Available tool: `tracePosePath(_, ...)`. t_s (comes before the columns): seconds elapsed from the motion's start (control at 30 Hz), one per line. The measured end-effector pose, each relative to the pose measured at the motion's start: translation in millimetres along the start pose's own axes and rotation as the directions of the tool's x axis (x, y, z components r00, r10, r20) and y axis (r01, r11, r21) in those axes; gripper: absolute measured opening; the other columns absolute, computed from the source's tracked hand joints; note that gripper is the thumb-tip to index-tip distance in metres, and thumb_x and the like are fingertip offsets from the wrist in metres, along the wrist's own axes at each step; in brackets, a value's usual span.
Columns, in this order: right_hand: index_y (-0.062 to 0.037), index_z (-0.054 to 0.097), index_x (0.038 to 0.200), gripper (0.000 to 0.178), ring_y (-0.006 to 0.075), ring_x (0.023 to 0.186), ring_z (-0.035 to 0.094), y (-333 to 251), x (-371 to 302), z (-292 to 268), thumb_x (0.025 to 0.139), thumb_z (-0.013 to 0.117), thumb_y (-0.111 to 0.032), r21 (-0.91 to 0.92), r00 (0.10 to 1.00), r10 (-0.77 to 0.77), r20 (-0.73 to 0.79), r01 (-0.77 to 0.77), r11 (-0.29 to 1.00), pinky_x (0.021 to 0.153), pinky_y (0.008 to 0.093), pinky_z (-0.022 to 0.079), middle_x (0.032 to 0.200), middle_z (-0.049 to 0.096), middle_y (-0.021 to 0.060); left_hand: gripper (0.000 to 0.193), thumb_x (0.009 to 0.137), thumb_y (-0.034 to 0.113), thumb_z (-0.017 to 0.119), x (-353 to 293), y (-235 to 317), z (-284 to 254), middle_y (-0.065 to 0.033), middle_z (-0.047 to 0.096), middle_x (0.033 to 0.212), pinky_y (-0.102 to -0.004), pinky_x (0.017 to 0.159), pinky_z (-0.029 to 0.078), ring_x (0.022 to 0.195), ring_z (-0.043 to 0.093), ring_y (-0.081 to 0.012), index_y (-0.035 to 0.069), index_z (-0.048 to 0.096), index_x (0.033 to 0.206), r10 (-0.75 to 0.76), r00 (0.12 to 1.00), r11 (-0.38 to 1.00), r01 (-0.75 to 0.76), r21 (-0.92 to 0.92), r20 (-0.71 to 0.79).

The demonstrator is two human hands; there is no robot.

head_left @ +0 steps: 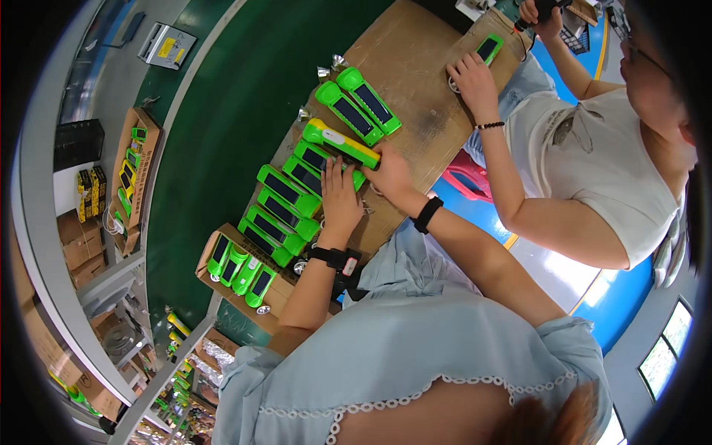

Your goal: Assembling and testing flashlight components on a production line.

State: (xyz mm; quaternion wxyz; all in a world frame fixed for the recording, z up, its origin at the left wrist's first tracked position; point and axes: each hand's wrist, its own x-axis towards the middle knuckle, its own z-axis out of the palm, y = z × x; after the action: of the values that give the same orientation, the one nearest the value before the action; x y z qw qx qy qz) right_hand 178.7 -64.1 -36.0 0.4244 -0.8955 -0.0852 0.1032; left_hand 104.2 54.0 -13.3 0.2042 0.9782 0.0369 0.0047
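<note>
My right hand (391,173) is closed around the tail end of a green and yellow flashlight (343,142), which lies on its side with its yellow edge upward. My left hand (341,199) rests, fingers stretched out, on a green flashlight in a slanting row. The nearer flashlights of that row (280,210) lie flat, dark solar panels up, between my left hand and a cardboard box. Just beyond the held flashlight are two more green flashlights (348,111), side by side. Small shiny reflector cups (339,62) stand near their heads.
An open cardboard box (280,298) with several flashlights stands at the near left. Brown cardboard (415,81) covers the worktop beside the green surface (230,96). At right, a co-worker's hand (475,78) steadies a green flashlight (489,47); their other hand holds a black power tool (547,10).
</note>
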Motion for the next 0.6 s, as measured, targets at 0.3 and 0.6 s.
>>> tracePosePath(0.3, -0.0027, 0.046, 0.099, 0.044, 0.0332, 0.093, 0.057, -8, -15, -31, 0.064, 0.072, 0.001, 0.202, 0.914, -0.31, -0.262, 0.366, 0.909, 0.075, 0.0375, 0.05, 0.099, 0.052, 0.0164, 0.054, 0.066, 0.003, 0.064, 6, 8, -1, -0.0199, 0.036, 0.131, -0.053, 0.105, 0.023, 0.13, 0.026, -0.0399, 0.001, 0.044, 0.116, -0.038, 0.999, 0.999, 0.038, -0.004, 0.002)
tracePosePath(0.6, -0.0005, 0.046, 0.098, 0.043, 0.0307, 0.089, 0.059, -12, -13, -24, 0.066, 0.074, -0.001, 0.31, 0.956, -0.17, -0.239, 0.241, 0.92, 0.072, 0.0343, 0.052, 0.098, 0.051, 0.0173, 0.053, 0.067, 0.001, 0.062, 7, 4, 3, -0.0185, 0.036, 0.133, -0.052, 0.105, 0.022, 0.129, 0.027, -0.0388, 0.004, 0.046, 0.118, -0.049, 0.998, 0.999, 0.049, -0.013, -0.03)
